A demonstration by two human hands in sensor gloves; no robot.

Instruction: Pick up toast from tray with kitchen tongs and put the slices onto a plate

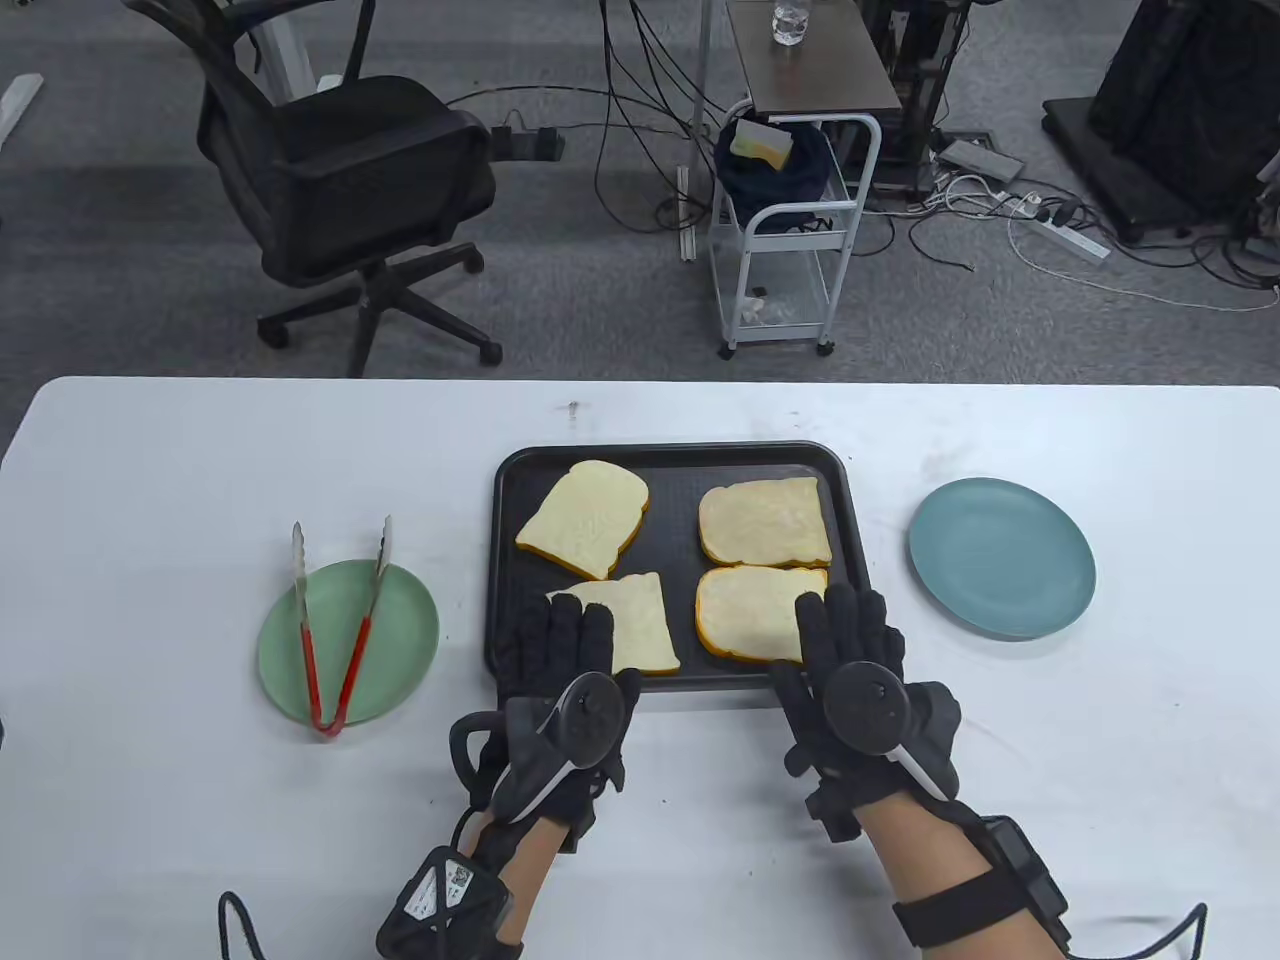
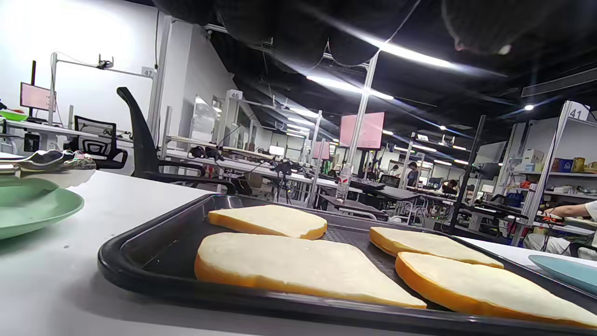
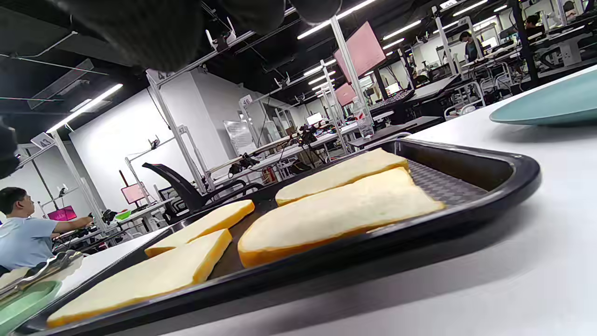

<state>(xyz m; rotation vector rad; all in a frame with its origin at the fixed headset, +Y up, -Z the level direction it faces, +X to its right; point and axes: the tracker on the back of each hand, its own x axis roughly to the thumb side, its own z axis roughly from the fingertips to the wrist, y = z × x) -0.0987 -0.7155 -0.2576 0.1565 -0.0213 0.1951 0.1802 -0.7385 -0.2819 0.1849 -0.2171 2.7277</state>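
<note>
In the table view, nearest the camera, the left hand (image 1: 570, 690) and right hand (image 1: 850, 670) lie flat with fingers straight over the near rim of the black tray (image 1: 505, 560), at 6 o'clock; neither holds anything. The tray carries four slices of toast (image 1: 585, 518), two at 12 and two close under the fingertips. At 9 o'clock the tongs (image 1: 335, 625), red-handled and sprung wide, rest across a green plate (image 1: 405, 620) that holds nothing else; at 3 o'clock a blue plate (image 1: 1000, 555) has nothing on it.

In the left wrist view the slices (image 2: 298, 268) lie flat on the tray floor, thick, pale on top with an orange crust edge. They are probably light and soft or crumbly, so I would pinch gently across an edge, sliding one tong tip beneath.

The right wrist view shows the tray's raised lip (image 3: 508, 175), which may hinder a low approach; the blue plate lies just beyond.
</note>
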